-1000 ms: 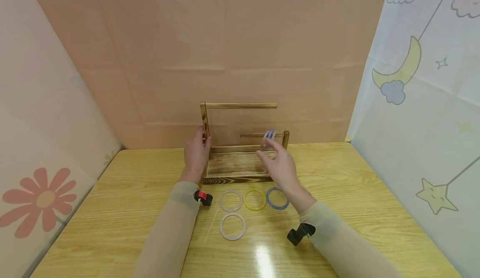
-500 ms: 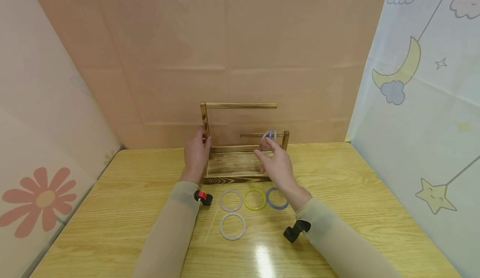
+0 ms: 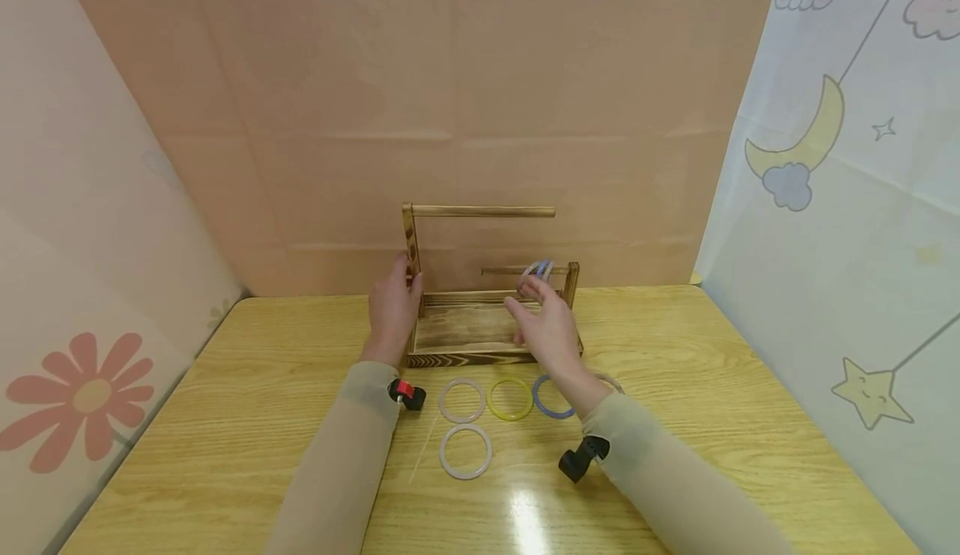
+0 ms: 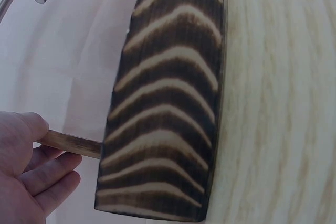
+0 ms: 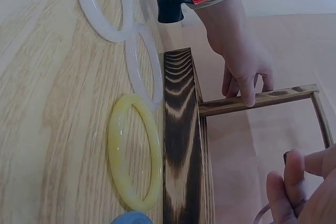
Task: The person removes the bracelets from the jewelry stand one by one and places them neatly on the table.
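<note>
A dark-grained wooden rack point(image 3: 480, 358) stands on the table, with a high bar point(image 3: 483, 212) on its left post and a lower bar point(image 3: 495, 271) on its right post. My left hand point(image 3: 393, 305) grips the left post point(image 4: 73, 143), thumb on one side and fingers on the other. Several thin rings point(image 3: 542, 270), blue and whitish, hang on the lower bar. My right hand point(image 3: 547, 330) is beside them, fingertips at the leftmost ring, which tilts. Its thumb stands apart from the fingers; the right wrist view shows part of a ring point(image 5: 261, 213) behind them.
On the table before the rack lie a pinkish ring point(image 3: 462, 401), a yellow ring point(image 3: 509, 398), a blue ring point(image 3: 553, 412) and a white ring point(image 3: 466, 452). Another ring point(image 3: 611, 382) is partly hidden by my right forearm. A cloth wall point(image 3: 480, 105) stands behind the rack.
My right hand has shifted left, away from the right post. The leftmost hanging ring now tilts more and sits slightly apart from the others. My left hand has stayed in place.
</note>
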The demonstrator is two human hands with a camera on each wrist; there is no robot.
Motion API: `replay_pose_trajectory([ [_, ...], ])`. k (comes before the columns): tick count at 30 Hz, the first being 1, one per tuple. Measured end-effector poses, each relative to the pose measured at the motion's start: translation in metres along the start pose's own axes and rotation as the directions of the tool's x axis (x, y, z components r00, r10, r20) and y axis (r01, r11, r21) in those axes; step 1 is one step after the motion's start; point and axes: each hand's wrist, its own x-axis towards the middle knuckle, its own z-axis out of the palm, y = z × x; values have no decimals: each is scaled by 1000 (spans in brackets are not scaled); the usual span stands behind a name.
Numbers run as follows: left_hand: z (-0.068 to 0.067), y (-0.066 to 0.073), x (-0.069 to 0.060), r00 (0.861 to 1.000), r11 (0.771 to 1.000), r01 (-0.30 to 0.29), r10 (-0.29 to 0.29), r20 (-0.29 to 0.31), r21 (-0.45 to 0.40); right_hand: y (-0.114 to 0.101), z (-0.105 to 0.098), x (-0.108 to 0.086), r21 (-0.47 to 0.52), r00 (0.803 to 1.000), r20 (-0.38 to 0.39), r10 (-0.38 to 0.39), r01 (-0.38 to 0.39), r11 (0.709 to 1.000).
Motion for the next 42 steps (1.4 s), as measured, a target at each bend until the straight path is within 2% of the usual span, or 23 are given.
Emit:
replay_pose_trajectory([
  [12,1,-2,0,1000,1000,24,-24,16,-8,-4,8,1,22,1000,-16,-23,23,999],
  [21,1,-3,0,999,999,28,-27,20,-18,-9,16,5,5,994,-60,-86,87,996],
  [32,-1,-2,-1,1000,999,21,-21,13,-28,-12,21,11,-62,992,-104,-65,58,996],
  [42,0,-3,-2,1000,999,21,-21,15,-27,-14,23,13,-69,993,-96,-68,62,996],
])
